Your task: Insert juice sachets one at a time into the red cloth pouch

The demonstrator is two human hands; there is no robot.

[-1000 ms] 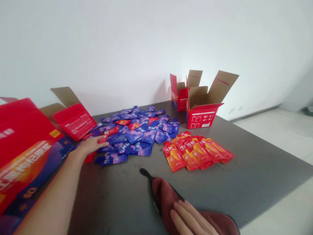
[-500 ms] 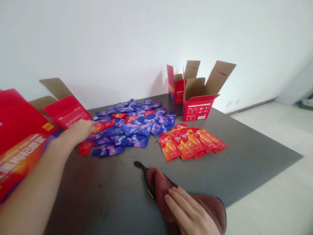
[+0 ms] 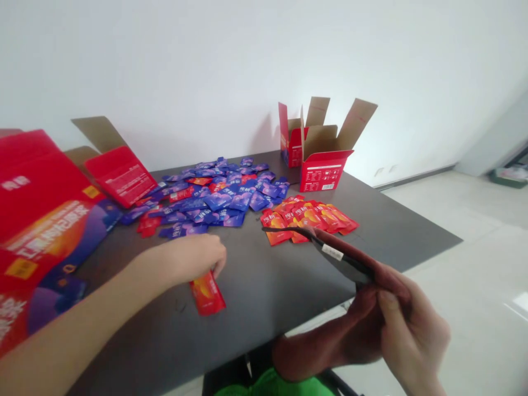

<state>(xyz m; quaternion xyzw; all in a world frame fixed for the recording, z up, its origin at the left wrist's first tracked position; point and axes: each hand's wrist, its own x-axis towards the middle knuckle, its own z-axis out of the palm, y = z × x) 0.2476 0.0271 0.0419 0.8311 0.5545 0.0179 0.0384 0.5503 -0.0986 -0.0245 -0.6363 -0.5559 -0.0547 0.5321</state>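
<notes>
My left hand is closed on the upper end of a red-orange sachet, which hangs down over the near part of the dark table. My right hand grips a folded brown cloth with a black border, a white label and a black loop. The cloth is raised past the table's front edge, its loop end in front of a group of red-orange sachets. Behind my left hand lies a heap of blue-purple sachets with several red ones mixed in.
Two open red cartons stand at the back right, the nearer carton with its flaps up. At left is a large red printed carton, with another open carton behind it. A white wall runs behind the table.
My left hand has come from the heap toward me and to the right, bringing out a red-orange sachet. My right hand has lifted the brown cloth off the table and moved right.
</notes>
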